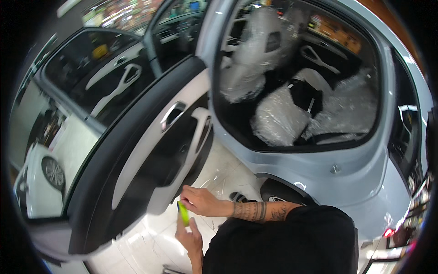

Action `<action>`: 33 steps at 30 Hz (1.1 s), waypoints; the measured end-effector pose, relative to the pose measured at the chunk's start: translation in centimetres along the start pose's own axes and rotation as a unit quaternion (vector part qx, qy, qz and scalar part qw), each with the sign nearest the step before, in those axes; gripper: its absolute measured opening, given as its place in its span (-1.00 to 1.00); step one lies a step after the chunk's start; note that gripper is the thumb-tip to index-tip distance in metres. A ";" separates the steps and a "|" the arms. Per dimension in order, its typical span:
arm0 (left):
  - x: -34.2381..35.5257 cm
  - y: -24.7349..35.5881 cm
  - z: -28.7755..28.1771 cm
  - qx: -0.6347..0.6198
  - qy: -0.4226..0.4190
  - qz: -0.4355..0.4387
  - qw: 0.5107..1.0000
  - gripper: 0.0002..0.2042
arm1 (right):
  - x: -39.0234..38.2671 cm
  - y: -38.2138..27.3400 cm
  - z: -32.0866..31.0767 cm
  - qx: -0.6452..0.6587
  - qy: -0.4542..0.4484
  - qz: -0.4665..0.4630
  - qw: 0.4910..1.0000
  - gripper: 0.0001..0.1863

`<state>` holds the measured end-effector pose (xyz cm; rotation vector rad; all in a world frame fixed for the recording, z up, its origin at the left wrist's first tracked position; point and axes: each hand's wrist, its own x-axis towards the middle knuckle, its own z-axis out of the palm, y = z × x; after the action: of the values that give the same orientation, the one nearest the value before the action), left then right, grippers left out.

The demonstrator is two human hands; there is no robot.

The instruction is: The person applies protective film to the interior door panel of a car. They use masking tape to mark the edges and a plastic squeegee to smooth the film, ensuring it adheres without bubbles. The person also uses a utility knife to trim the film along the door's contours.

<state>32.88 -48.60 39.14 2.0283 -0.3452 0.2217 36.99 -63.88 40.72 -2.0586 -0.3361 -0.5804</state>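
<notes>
A small, narrow, bright yellow-green tool with a dark upper end stands between my two hands; its exact kind is hard to tell. My left hand pinches its lower part between thumb and fingers. Over the upper end, my right hand reaches in from the right with its fingers curled together. Whatever lies within those right fingers is hidden. Both hands are just beside the lower edge of an opened car door, whose inner panel is black and light grey with a pull handle.
The pale blue car body curves along the right, its doorway showing plastic-wrapped seats. Below it is a rear wheel. Another opened door stands farther left. A white car is beyond, on a glossy tiled floor.
</notes>
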 end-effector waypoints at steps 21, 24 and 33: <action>19.0 16.4 -7.2 0.151 -0.084 0.040 0.984 -0.83 | 32.8 25.1 -24.2 0.021 0.319 0.088 0.943 -0.80; 21.3 20.0 -10.1 0.301 -0.074 0.119 0.943 -0.81 | 35.0 27.2 -24.1 -0.053 0.347 0.083 0.933 -0.79; 26.7 24.4 -10.6 0.466 -0.054 0.019 0.883 -0.70 | 34.9 28.9 -22.4 -0.029 0.327 0.080 0.941 -0.79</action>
<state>49.77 -53.77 72.45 3.0008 -0.3871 0.3422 73.74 -97.80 48.18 -1.7980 0.2410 -1.1313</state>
